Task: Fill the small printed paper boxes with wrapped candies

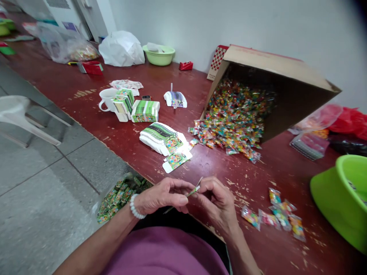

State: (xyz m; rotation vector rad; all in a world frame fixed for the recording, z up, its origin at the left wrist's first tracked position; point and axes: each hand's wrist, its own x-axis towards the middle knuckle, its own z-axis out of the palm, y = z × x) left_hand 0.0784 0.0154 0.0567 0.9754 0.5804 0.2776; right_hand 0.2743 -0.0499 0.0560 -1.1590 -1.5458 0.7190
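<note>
Green strip [192, 192] in hands [215, 202]; red table [172, 82], white wall [286, 26].

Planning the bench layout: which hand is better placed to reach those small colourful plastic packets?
Right, probably: the right hand sits nearest the small colourful plastic packets, while the left hand is further off. Both hands pinch a narrow green card strip.
</note>
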